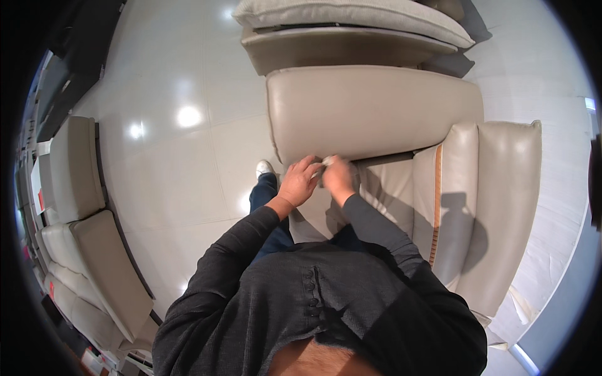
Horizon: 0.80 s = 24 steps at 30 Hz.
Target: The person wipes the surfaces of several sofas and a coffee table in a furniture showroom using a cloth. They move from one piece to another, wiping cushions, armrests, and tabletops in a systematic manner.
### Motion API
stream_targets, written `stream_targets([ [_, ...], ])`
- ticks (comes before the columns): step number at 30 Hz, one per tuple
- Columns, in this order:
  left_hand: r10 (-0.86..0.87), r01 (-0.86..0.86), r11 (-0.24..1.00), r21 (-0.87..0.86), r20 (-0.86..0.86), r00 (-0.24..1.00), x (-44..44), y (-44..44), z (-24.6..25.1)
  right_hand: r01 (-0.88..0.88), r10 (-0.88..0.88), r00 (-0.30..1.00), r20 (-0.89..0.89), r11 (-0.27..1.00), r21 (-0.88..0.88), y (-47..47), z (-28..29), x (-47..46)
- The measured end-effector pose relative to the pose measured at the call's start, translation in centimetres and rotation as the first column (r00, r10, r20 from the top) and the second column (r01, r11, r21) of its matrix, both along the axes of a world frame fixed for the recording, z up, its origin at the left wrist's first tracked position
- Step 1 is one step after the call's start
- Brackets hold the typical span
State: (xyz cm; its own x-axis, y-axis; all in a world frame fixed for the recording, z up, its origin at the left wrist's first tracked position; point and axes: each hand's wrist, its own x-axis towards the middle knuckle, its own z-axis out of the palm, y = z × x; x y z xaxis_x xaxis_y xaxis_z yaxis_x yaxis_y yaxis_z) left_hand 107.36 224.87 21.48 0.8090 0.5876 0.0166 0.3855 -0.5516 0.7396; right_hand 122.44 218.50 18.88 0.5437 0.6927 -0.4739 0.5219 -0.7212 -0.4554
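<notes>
My left hand (298,181) and my right hand (337,174) are close together over the front inner edge of a beige leather sofa's armrest (371,110). A small whitish thing (328,161) shows at the fingertips of my right hand, which is blurred; what it is I cannot tell. My left fingers are bent towards it, and whether they hold anything is unclear. Below the hands lies the beige seat cushion (310,211). The backrest (498,202), right of the seat, has an orange-brown trim strip (437,197) beside it.
Beyond the armrest stands another beige upholstered piece (329,49) with a light fabric cushion (352,14) on top. More beige sofas (110,272) stand at the left across the shiny tiled floor (174,188). A white shoe (264,168) rests beside the sofa.
</notes>
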Motion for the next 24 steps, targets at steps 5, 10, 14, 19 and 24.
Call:
stream_targets([
  [5,0.199,-0.191,0.961,-0.199,0.02,0.98,-7.2,6.2,3.6,-0.162,0.238,0.953,-0.19,0.925,0.343,6.6,3.4,-9.0],
  [10,0.173,-0.184,0.978,-0.103,-0.105,0.979,-10.9,12.7,9.0,-0.22,0.376,0.878,-0.296,0.867,0.448,12.6,10.5,-8.2],
  [14,0.039,-0.053,0.985,-0.163,-0.091,0.995,-9.4,15.3,10.8,-0.3,0.432,0.888,-0.157,0.803,0.514,11.8,13.4,-7.0],
  [19,-0.279,0.216,0.923,-0.32,-0.168,0.945,-6.3,14.6,13.1,0.047,0.05,0.96,-0.277,0.942,0.333,7.0,15.8,-6.2],
  [24,-0.473,0.383,0.824,-0.417,-0.135,0.871,-4.3,13.5,14.4,0.276,-0.198,0.921,-0.335,0.939,0.204,2.2,16.0,-6.3],
])
